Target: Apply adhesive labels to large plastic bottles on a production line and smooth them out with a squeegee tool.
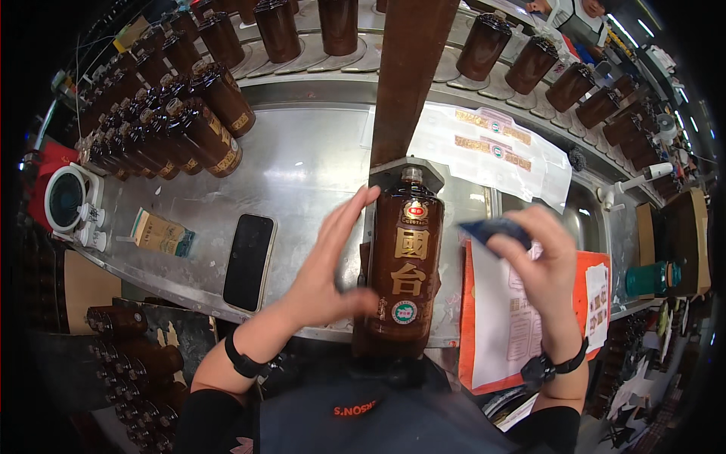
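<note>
A brown glass bottle [408, 257] with gold characters, a red emblem and a round green-and-white label is directly in front of me, label side up. Its neck points away from me, beside a dark angular rest [435, 175]. My left hand [333, 268] is at the bottle's left side, fingers spread and holding nothing; whether it touches the glass I cannot tell. Right of the bottle, my right hand [538, 253] pinches a dark blue flat piece [495, 231] with a pointed corner. That piece is apart from the bottle.
A black phone [249, 262] and a small carton [162, 233] lie on the metal table [306, 151]. Many brown bottles [204, 136] crowd the left; more ride a curved conveyor [363, 57]. Label sheets [491, 151], an orange folder [466, 333] and a tap [635, 181] are right.
</note>
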Available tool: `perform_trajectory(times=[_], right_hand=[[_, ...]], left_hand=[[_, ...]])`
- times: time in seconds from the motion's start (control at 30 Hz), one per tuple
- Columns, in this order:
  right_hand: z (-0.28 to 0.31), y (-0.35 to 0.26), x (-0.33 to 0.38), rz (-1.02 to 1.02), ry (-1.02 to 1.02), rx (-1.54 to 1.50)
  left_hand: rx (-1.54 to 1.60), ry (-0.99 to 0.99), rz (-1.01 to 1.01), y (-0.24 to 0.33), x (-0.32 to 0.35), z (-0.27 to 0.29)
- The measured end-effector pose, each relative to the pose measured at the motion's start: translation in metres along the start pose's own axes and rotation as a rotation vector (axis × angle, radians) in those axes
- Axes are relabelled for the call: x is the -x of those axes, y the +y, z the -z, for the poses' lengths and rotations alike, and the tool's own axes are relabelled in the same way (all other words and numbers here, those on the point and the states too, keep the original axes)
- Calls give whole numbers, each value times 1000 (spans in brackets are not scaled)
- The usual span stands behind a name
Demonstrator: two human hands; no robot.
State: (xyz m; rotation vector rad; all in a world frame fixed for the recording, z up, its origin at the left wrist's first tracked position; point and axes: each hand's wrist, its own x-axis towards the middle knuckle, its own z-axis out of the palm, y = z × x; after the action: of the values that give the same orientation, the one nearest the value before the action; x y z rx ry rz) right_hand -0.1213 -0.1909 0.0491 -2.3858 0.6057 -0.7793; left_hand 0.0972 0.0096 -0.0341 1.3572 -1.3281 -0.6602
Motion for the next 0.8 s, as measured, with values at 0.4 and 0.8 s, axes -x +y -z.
perform_trajectory(times=[0.4,0.8], right_hand=[[0,-10,40,-528,4,-546],[-6,-10,43,-547,-20,-613]], left_hand=[[210,278,131,5,-56,-34],[199,277,102,4,-56,-36]])
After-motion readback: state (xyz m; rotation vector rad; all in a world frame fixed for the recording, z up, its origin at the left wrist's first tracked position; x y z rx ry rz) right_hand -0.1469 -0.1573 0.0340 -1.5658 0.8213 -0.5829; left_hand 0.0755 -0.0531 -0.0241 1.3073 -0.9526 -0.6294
